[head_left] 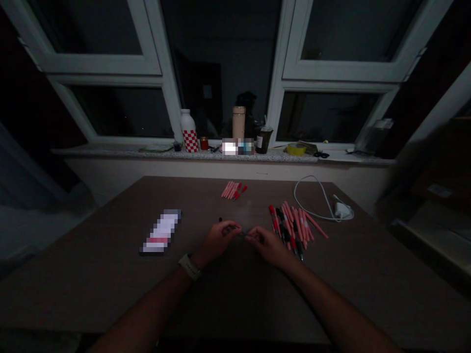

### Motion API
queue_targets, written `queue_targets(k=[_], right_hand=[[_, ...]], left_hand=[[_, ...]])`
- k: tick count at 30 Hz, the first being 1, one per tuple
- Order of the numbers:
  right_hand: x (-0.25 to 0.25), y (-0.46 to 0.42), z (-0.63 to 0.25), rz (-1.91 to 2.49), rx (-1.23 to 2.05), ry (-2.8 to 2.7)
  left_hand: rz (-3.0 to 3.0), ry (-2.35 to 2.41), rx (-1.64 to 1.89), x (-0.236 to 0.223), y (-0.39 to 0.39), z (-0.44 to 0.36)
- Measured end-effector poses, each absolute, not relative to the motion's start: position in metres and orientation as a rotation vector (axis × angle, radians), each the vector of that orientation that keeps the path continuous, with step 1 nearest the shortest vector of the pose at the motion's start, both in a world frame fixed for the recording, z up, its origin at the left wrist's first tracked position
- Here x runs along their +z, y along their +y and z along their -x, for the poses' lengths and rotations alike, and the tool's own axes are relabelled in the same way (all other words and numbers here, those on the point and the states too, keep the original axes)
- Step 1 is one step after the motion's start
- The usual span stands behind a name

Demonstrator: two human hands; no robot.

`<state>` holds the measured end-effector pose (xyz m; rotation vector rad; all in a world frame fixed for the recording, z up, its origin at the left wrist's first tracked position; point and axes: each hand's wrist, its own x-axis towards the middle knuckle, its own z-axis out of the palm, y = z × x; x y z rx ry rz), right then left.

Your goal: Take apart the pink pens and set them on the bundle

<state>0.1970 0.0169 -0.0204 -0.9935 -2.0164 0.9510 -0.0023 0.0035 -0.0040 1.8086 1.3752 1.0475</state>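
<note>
**Thin dark pen pinched low between both hands**

The left hand (220,241) closes in a narrow grip on a thin dark pen (220,219), its tip poking past the fingers. The right hand (269,246) meets it in an equally narrow grip, though the dimness hides whether that grip holds the pen. Both hands work low over the brown tabletop (91,264), seemingly for steadiness. A heap of red and pink pens (292,228) lies just beside the right hand, seemingly within easy reach, well apart from a small bunch of pink pens (231,190).
</note>
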Motion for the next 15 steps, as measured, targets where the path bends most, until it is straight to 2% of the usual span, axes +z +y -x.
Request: queue_targets(k=[15], right_hand=[[-0.0224,0.0192,-0.1972,0.986,0.937,-2.066]], left_hand=[[-1.812,1.404,1.098,-0.008,0.0057,0.0034]])
